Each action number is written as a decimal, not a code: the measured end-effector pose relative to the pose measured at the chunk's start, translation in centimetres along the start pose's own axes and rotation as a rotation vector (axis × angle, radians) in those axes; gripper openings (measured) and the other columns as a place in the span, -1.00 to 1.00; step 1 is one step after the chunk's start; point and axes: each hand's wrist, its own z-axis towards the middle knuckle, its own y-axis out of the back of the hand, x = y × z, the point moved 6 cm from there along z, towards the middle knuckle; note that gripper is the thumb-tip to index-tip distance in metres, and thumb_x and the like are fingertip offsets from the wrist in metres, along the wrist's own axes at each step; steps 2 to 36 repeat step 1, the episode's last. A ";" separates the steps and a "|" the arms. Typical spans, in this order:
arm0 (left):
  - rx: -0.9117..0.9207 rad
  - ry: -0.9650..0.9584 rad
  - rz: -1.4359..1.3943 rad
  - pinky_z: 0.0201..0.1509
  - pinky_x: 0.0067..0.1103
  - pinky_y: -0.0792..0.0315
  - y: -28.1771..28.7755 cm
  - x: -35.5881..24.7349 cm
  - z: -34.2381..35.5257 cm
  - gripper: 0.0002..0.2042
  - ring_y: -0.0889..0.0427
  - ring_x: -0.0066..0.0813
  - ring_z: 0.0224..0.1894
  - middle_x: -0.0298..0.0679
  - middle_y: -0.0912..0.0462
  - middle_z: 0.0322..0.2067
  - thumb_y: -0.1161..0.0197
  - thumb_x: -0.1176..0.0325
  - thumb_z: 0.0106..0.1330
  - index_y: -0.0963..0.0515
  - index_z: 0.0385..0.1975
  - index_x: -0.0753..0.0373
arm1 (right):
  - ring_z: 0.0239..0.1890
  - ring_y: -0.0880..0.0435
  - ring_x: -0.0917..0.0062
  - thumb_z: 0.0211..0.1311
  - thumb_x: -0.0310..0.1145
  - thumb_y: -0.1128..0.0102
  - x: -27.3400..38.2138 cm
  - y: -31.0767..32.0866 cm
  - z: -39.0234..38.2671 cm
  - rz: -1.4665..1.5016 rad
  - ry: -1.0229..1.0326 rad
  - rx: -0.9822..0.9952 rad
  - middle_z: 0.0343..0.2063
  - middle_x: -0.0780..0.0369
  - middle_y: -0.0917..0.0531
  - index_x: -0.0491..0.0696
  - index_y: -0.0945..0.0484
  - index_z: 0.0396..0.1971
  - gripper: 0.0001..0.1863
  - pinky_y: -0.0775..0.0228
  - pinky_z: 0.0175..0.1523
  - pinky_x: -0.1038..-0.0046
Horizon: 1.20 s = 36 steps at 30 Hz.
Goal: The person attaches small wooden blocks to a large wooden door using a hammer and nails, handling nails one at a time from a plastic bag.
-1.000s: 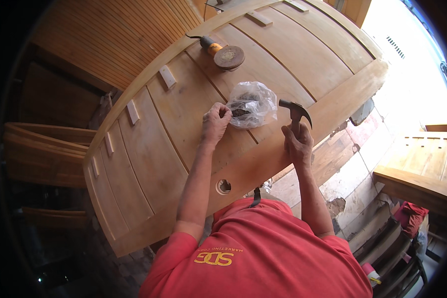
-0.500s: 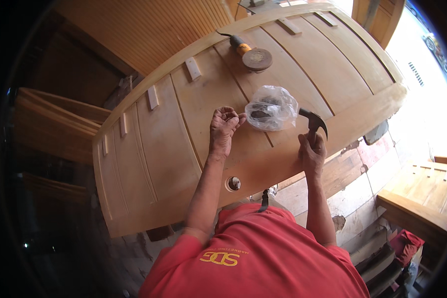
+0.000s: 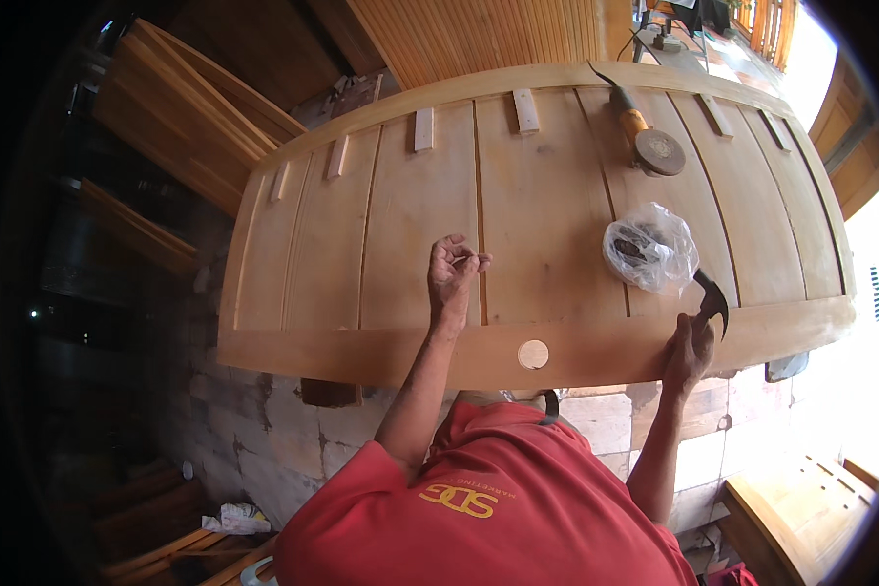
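A large pale wooden door panel point(image 3: 420, 344) lies flat before me, crossed by dark grooves. My right hand point(image 3: 690, 354) grips a claw hammer point(image 3: 713, 299) close to its dark head, over the panel's near edge at the right. Just beyond the hammer lies a clear plastic bag point(image 3: 666, 256) with small dark pieces inside. Above the middle of the panel, my left hand point(image 3: 451, 278) is closed in a pinch, thumb against fingers; whatever it holds is too small to make out. A round hole point(image 3: 532, 355) shows in the near rail, to the right of my left forearm.
An angle grinder point(image 3: 645, 137) with a round disc rests on the panel beyond the bag. Several short wooden blocks point(image 3: 424, 129) line the far side. More boards point(image 3: 186, 117) lean at the far left, and another wooden panel point(image 3: 801, 518) stands at the lower right.
My view has swung left, so the panel, bag and grinder sit farther right in the picture. The left hand has moved leftward away from the bag; the right hand still holds the hammer.
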 end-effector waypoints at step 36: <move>0.003 -0.018 -0.013 0.21 -0.42 -0.59 0.2 -0.5 -0.2 -0.54 -0.71 -0.33 -0.03 -0.27 -0.55 -0.14 -0.31 0.49 0.40 -0.31 0.24 0.27 | -0.56 -0.34 0.85 0.41 -0.29 -0.43 0.2 -0.1 0.0 -0.009 0.010 0.001 -0.57 0.51 -0.45 -0.01 -0.60 -0.25 -0.83 -0.10 -0.46 0.69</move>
